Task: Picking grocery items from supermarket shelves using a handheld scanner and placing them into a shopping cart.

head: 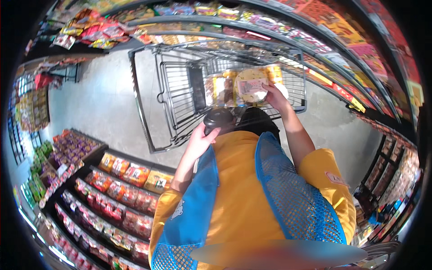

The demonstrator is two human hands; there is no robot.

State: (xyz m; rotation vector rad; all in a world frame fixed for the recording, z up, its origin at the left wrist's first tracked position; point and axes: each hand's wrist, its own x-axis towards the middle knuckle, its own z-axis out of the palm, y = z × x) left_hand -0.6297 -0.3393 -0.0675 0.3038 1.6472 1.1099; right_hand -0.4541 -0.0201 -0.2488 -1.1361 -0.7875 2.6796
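Note:
My left hand [199, 139] grips a glossy black rounded object [218, 118] close to my waist; its exact kind cannot be made out. In my right hand [277, 96] is a round container [248, 76] with a pale yellow patterned top and a label that bears writing. My thumb presses on its top near the rim, while the other fingers are mostly hidden. Behind and below the container stand packaged goods [219, 89] with brown and yellow wrapping. A white rounded thing [282, 90] shows beside my right hand, partly covered by it.
A grey metal wire shopping cart [134, 84] stands before me on the smooth floor [94, 101]. Long shelves of packaged snacks [337, 30] curve along the far and right side. A stepped display [121, 199] of bagged food rises at lower left, beside stacked purple packs [74, 145].

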